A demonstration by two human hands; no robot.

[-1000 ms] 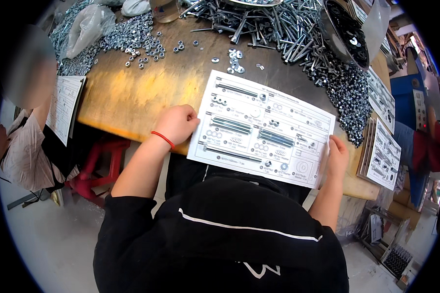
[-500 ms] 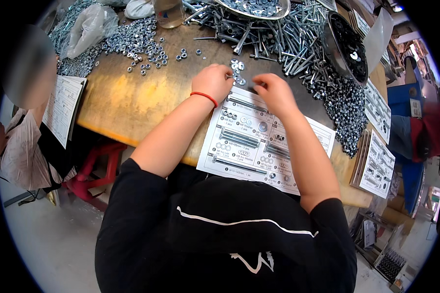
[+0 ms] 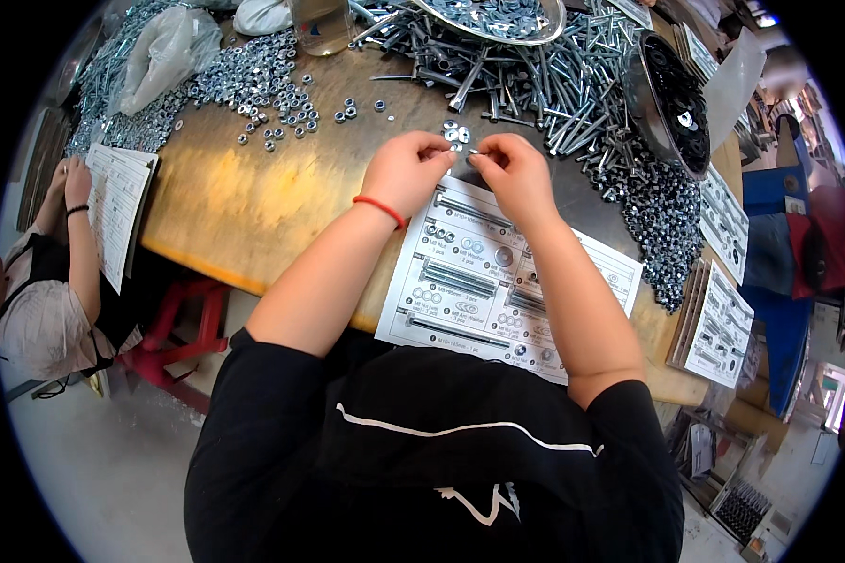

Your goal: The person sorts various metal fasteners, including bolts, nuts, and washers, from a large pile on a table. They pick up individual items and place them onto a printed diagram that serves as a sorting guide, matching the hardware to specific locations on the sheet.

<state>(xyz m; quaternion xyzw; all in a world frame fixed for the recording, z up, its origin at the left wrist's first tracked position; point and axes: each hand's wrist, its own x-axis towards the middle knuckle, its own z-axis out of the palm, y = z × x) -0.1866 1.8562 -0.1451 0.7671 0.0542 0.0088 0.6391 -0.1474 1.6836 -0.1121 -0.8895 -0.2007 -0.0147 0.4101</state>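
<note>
A few small silver washers (image 3: 455,132) lie in a cluster on the worn table, just beyond my fingertips. My left hand (image 3: 407,174), with a red band at the wrist, has thumb and forefinger pinched together at the near side of the cluster; what they hold is too small to make out. Facing it, my right hand (image 3: 514,178) is also pinched, with a tiny pale glint at its fingertips that I cannot name. Beneath my forearms lies a white printed card (image 3: 479,246) with pictures of bolts, nuts and washers.
Loose nuts (image 3: 253,80) spread at the far left beside a plastic bag (image 3: 169,56). A bolt pile (image 3: 498,80) fills the back under a metal bowl (image 3: 554,28). Right are a bowl of black parts (image 3: 678,103), more nuts (image 3: 662,235) and stacked cards (image 3: 720,324). A co-worker's hands (image 3: 73,178) show left.
My right hand has moved left toward my left hand, and its fingers have closed. Fewer washers show between my hands. At the left, the co-worker has leaned away and their hands have come into view.
</note>
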